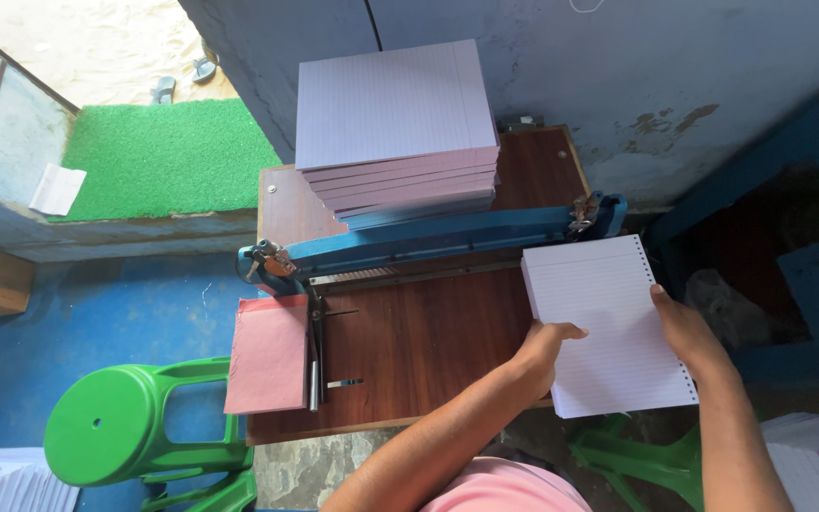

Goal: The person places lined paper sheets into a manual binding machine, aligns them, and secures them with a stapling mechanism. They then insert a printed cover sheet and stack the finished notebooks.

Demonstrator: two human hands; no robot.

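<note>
Both hands gripped a stack of ruled, punched sheets (609, 327) at the near right corner of the counter (428, 341). The left hand (544, 349) closed on its left edge, thumb on top; the right hand (686, 330) clasped the right edge. Squaring it well seemed to call for even pressure from both sides. Beyond lay the blue punching machine (438, 242), then a taller pile of ruled pads (395, 128).

I see a white ruled paper stack (609, 327) with a dotted punched edge, a pale lilac lined stack (392, 114) behind, and a blue cutter arm (428, 242). The tabletop (419, 341) is reddish-brown woodgrain. Pink card (265, 353) hangs beside a green stool (111, 422).
</note>
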